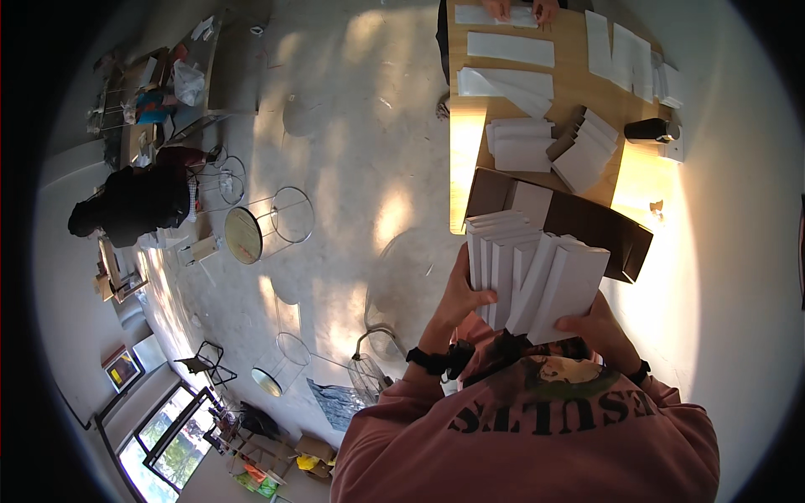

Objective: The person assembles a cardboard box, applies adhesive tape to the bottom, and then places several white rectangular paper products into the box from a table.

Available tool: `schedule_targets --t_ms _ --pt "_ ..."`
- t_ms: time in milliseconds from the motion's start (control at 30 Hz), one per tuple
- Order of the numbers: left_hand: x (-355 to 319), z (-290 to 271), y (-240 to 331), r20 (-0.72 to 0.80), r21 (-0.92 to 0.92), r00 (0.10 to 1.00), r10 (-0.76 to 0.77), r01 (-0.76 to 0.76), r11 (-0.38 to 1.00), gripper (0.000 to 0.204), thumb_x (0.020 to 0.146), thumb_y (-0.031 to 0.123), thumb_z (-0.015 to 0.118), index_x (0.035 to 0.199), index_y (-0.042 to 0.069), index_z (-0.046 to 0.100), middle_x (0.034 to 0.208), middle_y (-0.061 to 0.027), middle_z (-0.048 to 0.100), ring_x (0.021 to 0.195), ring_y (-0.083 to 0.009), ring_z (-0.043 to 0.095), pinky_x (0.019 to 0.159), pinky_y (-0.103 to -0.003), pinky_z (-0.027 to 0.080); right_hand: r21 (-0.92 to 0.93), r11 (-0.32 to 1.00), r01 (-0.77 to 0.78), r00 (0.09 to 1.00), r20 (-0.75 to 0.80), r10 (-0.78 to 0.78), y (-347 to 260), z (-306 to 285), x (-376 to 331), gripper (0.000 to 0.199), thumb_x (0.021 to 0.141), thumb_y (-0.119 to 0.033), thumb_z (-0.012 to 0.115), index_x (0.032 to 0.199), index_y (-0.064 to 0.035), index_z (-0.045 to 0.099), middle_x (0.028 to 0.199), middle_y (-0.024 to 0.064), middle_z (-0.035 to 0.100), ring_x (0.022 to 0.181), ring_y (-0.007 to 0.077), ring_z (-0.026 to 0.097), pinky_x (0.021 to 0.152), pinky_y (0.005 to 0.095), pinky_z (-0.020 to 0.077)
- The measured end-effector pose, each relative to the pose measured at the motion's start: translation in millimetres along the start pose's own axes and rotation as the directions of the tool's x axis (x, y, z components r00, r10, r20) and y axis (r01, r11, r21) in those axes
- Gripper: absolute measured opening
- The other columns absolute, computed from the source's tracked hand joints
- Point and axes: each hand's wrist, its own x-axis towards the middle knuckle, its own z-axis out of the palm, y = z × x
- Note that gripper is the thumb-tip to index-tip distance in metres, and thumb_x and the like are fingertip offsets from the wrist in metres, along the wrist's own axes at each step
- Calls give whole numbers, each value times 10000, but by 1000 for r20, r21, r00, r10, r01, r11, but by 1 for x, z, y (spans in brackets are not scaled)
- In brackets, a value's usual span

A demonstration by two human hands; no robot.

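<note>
Between my two hands is a bunch of slim white boxes (537, 281), standing on edge side by side and fanned a little. My left hand (459, 295) grips the bunch from its left, thumb across the front. On the other side my right hand (594, 329) presses the outermost box, thumb on its lower face. Just beyond them an open dark box (599, 226) sits at the near end of the wooden table (579, 121). A white piece (532, 201) shows inside it. The held boxes cover part of its near side.
On the table lie white stacks (520, 144), fanned white pieces (584, 151), flat white sheets (510, 50) and a black cylindrical object (647, 129). Another person's hands (521, 10) work at the far end. Left on the floor are stools (244, 235); a seated person (138, 201) is farther off.
</note>
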Motion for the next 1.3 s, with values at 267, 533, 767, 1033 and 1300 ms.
schedule_targets --t_ms 267,533,767,1033,1300 --pt "1 -39 6 146 70 986 -81 71 995 1072 521 373 840 1337 -2 254 1290 -115 407 1209 -220 378 995 -341 305 -309 951 -4 997 77 30 -1 32 14 633 620 -56 755 1169 20 449 1021 86 568 946 157 551 816 289 463" --pt "-11 -90 -31 -13 -128 979 -203 200 971 907 605 381 770 1285 -23 326 1186 -123 486 1081 -232 502 896 -351 427 92 996 22 1000 20 -24 3 22 49 525 672 -26 718 1141 0 484 1010 71 568 926 143 550 805 290 457" --pt "-33 -145 -39 -238 -472 947 -216 81 878 830 604 364 743 1265 15 384 1162 -138 511 1062 -302 523 885 -428 463 -52 966 254 958 -127 -258 24 -2 141 585 674 -26 713 1186 -29 429 1075 69 547 1002 175 533 867 319 441" --pt "-47 -151 -26 -396 -455 903 -168 -34 890 881 576 411 748 1282 42 372 1165 -117 504 1074 -302 504 888 -431 453 -88 959 270 930 -234 -284 56 14 207 726 606 -43 760 1218 -23 370 1089 92 535 1021 194 530 863 336 447" --pt "-44 -145 -32 -339 -512 914 -222 19 859 867 582 380 757 1282 46 371 1173 -113 497 1085 -292 498 906 -423 444 -235 940 248 959 -78 -272 81 -3 236 798 560 -130 802 1224 -12 374 1091 119 549 1028 226 536 879 333 435"
